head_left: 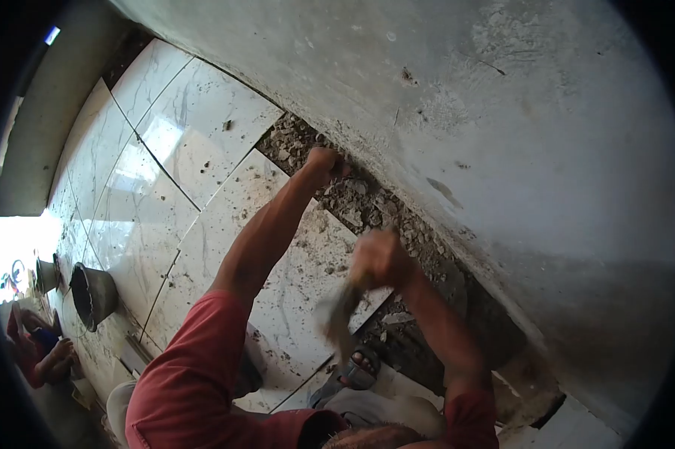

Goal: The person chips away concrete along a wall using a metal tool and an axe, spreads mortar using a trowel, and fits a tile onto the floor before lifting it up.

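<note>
1. Head view, the work in hand: the step appears to be breaking up or clearing the rubble (356,202) in the strip between the marbled floor tiles (274,273) and the grey wall (502,150).

2. Head view, right hand (384,260): its fingers are closed round the handle of a tool (339,313), raised over the edge of the tiles. The tool's head points down toward the bottom of the picture and is smeared by motion, so its exact kind cannot be told.

3. Head view, left hand (324,165): it is down at the rubble, close to the foot of the wall. The fingers look drawn into a fist; whether they hold anything cannot be told.

4. Head view, where things lie: the rubble runs along the wall's base, with crumbs scattered over the nearby tiles. A sandalled foot (362,367) is just below the tool. A dark bucket (98,295) stands well apart, near another person (38,352).

5. Head view, the next move: as I judge it, this calls for a firm right grip and a controlled swing, with the left hand and foot clear of the tool's path.
</note>
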Tool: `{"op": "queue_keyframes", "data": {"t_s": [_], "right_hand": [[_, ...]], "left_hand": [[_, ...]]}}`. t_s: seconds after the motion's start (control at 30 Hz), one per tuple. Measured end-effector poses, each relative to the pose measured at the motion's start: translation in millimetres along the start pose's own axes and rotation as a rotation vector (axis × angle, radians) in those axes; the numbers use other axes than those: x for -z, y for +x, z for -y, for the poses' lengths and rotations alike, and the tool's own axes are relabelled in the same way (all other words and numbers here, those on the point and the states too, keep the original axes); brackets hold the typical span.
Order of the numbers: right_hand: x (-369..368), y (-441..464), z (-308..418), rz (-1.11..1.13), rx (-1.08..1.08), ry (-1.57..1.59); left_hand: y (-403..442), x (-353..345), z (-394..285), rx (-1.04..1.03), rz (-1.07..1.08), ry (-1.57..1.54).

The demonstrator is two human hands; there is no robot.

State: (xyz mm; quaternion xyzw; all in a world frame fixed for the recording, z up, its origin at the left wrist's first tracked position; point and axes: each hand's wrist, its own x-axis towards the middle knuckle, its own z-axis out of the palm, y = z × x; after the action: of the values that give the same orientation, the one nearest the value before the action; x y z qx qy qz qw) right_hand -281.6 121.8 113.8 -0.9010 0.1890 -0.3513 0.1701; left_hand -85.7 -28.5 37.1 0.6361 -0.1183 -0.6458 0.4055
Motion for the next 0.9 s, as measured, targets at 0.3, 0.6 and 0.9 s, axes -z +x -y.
{"op": "queue_keyframes", "data": {"t_s": [0.3, 0.6, 0.9], "right_hand": [[31, 21, 25, 0.054, -0.126, 0.014], [37, 24, 24, 0.117, -0.265, 0.082], [26, 19, 18, 0.289, -0.464, -0.017]], "left_hand": [[26, 5, 18, 0.004, 0.078, -0.065], [66, 19, 36, -0.002, 0.118, -0.251], [61, 13, 26, 0.014, 0.093, -0.147]]}}
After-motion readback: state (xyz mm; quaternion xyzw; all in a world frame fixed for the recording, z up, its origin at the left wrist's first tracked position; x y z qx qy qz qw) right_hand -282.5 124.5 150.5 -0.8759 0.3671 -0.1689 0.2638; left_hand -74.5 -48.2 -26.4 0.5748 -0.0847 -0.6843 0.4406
